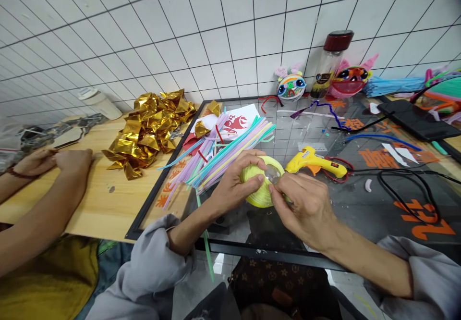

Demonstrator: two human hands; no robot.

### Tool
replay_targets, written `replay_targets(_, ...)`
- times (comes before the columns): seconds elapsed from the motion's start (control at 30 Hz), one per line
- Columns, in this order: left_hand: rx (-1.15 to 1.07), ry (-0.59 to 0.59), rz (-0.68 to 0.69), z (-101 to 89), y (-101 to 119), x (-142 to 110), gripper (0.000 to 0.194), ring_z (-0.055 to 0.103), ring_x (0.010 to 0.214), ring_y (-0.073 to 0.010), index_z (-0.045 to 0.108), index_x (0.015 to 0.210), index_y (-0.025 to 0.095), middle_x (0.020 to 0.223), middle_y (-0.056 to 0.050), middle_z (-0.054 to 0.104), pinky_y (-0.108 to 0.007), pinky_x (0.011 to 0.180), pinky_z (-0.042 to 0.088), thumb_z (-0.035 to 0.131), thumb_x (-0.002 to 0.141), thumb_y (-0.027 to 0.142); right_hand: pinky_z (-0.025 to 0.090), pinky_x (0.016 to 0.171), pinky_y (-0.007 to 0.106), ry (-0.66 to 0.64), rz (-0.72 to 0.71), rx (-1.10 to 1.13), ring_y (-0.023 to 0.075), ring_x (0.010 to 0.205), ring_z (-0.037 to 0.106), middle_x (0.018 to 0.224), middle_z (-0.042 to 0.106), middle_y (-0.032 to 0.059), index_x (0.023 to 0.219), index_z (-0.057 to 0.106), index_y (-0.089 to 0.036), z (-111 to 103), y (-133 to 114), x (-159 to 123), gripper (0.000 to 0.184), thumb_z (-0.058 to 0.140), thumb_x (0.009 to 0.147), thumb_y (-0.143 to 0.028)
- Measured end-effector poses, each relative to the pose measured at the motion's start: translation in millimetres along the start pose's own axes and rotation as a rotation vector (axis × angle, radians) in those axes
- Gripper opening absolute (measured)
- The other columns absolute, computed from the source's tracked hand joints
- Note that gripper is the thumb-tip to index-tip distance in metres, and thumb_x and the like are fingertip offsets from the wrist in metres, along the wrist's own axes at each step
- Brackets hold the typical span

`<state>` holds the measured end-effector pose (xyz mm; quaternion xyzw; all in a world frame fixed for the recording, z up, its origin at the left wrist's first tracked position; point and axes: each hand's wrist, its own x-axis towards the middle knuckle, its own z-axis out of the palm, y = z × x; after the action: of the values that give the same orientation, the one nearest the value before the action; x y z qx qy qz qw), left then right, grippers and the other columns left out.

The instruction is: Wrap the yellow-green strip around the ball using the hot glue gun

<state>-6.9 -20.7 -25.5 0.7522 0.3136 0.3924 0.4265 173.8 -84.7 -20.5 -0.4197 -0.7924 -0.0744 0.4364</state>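
My left hand (239, 178) is wrapped round a clear round ball wound with yellow pipe cleaner (260, 199). A bare, see-through patch (273, 173) shows near the ball's upper right. At that patch my right hand (302, 204) is closed, thumb and forefinger pinched against the ball's edge; what lies between them is hidden. Just beyond my right hand lies a yellow hot glue gun (317, 163), its nozzle end close to my knuckles. A bundle of pastel pipe cleaners (230, 159) rests behind and left of my left hand.
Crumpled gold foil pieces (151, 128) and another person's hands (61, 164) are at the left. Two decorated faces (291, 87), a red-lidded bottle (327, 65) and blue pipe cleaners (396, 85) stand along the tiled wall. A phone (421, 118) and black cable (410, 197) lie right.
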Motion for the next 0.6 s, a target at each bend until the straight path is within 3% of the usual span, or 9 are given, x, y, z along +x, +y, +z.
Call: replay_targets(0.6,-0.018,0.016,-0.005,3.2,3.2,2.6,0.011,0.057,0.127,-0.0246,0.062,0.094,0.02,0.126,-0.01,0.064,-0.041,0.114,0.042,0.064,0.087,0.028,0.034,0.059,0.029,-0.06,0.03,0.074,0.0123,0.056,0.044,0.063,0.047,-0.0031,0.071,0.046,-0.021,0.7,1.2,-2.0,0.028,0.051,0.097,-0.011)
